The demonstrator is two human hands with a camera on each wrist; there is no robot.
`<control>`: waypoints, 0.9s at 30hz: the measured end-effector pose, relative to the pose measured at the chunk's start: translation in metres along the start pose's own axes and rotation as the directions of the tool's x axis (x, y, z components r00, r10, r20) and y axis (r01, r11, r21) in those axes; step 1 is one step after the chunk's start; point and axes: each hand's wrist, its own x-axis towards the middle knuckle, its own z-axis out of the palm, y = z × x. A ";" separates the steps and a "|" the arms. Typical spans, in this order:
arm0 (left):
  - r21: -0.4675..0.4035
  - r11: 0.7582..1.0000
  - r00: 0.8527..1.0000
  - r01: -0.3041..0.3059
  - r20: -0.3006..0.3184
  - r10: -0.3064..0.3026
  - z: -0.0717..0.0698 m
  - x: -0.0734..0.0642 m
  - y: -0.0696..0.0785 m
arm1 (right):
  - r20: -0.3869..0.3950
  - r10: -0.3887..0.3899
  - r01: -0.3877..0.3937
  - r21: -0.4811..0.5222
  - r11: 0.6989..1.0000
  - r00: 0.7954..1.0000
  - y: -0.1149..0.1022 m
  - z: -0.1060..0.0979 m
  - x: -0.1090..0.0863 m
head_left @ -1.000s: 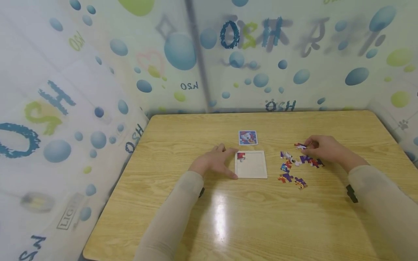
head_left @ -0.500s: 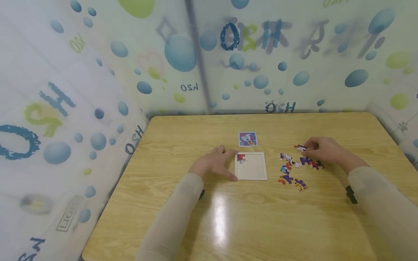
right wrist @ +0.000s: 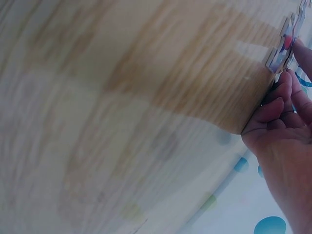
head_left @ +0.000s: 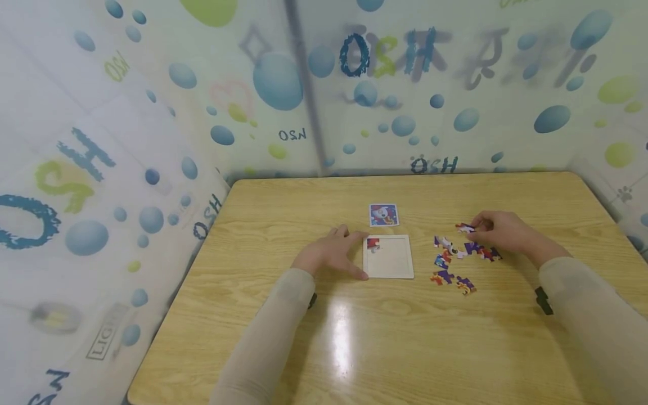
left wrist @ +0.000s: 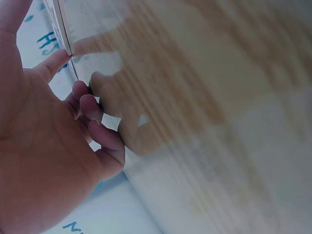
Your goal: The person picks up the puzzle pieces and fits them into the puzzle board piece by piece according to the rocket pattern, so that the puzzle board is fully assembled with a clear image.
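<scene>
My left hand [head_left: 331,251] rests on the table at the left side of a square puzzle tray [head_left: 392,261]. Its thumb and index finger are spread, their tips touching the tray's edge. One red puzzle piece [head_left: 373,243] lies in the tray's far left corner. My right hand [head_left: 501,230] pinches a red and white puzzle piece [head_left: 464,227] at the far side of the loose pieces. In the right wrist view, fingers [right wrist: 282,92] meet the edge of the puzzle pieces [right wrist: 287,43]. The left wrist view shows the left palm [left wrist: 44,141] and the tray's thin edge [left wrist: 63,29].
Several loose puzzle pieces [head_left: 444,276] lie on the wooden table [head_left: 405,349] right of the tray. A small square picture card [head_left: 383,215] lies beyond the tray. A patterned wall [head_left: 324,112] stands behind the table's far edge.
</scene>
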 end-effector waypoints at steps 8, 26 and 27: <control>-0.001 1.000 1.000 0.008 0.006 -0.008 0.001 0.000 -0.001 | -0.004 -0.008 0.008 0.001 1.000 1.000 -0.001 0.001 0.000; -0.005 1.000 1.000 0.008 0.021 -0.008 -0.001 0.002 0.000 | 0.000 -0.004 0.004 -0.007 1.000 1.000 0.002 0.001 0.002; -0.003 1.000 1.000 0.006 0.020 -0.006 -0.001 0.002 0.000 | 0.001 -0.002 0.002 -0.007 1.000 1.000 0.002 0.000 0.002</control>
